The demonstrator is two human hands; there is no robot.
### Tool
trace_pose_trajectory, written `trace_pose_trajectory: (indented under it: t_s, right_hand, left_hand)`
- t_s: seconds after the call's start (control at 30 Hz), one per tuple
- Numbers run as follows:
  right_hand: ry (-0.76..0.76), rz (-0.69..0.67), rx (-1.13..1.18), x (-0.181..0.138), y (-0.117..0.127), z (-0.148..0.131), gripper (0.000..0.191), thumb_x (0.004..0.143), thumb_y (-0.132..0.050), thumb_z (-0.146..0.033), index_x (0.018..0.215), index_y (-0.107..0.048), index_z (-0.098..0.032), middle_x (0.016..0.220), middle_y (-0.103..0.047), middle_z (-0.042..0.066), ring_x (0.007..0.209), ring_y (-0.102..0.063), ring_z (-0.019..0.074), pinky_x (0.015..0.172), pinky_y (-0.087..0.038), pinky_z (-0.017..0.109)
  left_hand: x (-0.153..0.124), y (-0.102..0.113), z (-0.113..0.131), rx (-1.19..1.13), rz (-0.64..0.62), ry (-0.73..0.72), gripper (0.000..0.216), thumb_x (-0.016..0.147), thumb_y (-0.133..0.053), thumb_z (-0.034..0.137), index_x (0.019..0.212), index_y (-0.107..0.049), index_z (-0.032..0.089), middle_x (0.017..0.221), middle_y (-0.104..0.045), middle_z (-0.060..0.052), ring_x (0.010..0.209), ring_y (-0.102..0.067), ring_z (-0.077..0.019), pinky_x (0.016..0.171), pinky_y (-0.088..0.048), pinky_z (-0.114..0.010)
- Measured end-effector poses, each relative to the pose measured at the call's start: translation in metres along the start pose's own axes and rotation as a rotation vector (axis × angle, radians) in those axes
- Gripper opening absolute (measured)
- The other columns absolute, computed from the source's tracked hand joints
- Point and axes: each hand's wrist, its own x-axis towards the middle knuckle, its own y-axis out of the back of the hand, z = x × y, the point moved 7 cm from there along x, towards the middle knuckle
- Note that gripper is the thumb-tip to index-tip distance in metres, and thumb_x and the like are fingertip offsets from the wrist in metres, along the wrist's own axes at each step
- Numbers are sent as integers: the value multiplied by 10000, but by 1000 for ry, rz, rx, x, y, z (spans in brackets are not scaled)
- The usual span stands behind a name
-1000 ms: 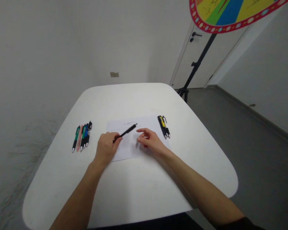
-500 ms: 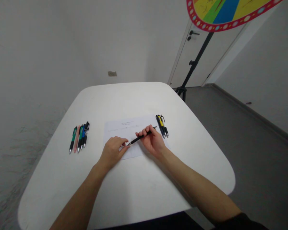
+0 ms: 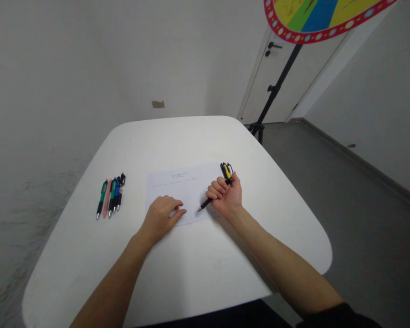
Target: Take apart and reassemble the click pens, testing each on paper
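Note:
A black pen [image 3: 205, 203] lies in the curled fingers of my right hand [image 3: 227, 197], its tip pointing down and left over the paper. My right thumb is up by the pen's back end. My left hand [image 3: 162, 214] rests at the paper's lower left edge, thumb and fingers apart, with nothing between them. Beneath both hands is a white sheet of paper [image 3: 177, 187] with a few lines of small writing, too small to read. Just beyond my right hand lie several pens [image 3: 225, 169], black, yellow and white, partly hidden by it.
On the left of the white table [image 3: 171, 141] several pens [image 3: 111, 196], green, pink, blue and black, lie side by side. Behind the table's right corner stands a tripod [image 3: 275, 91] carrying a colourful wheel [image 3: 314, 23], near a door [image 3: 259, 82].
My right hand has moved right with the black pen, so the pen's tip is now away from my left fingertips. My left hand has stayed nearly in place.

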Motion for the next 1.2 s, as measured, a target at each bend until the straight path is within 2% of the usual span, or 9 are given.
trace_pose_trajectory:
  t_s: [0.33,0.5,0.93,1.2]
  right_hand:
    - [33,-40,-33,0,-4,1,545,816,-505,-502,459,-214,-212,413,-160,-83,381,-130,76,373,-236,196]
    - [24,-3,-20,-1,-4,2,524,846,-459,-484,470,-210,-217,420,-155,-80,395,-120,83,382,-234,204]
    - [-21,16,50,-5,-11,12,561,871,-410,-612,505,-243,-221,464,-228,-66,438,-192,102,449,-305,243]
    - [-53,-21,132,-5,-13,16,502,898,-400,-509,523,-239,-215,452,-274,-58,425,-254,95,468,-340,229]
  left_hand:
    - [1,-4,5,-28,-43,-20,176,862,-614,365,882,-645,193,728,-668,-30,700,-594,-175,685,-451,-330]
    - [1,-3,6,-20,-38,-40,189,860,-626,372,884,-637,185,730,-669,-27,699,-596,-177,680,-446,-325]
    - [1,-6,9,-36,-45,-64,250,848,-636,425,892,-636,179,734,-669,-27,692,-593,-175,671,-442,-321]
    - [2,-7,10,-49,-43,-76,239,832,-661,406,884,-634,174,729,-662,-19,688,-588,-171,672,-437,-317]
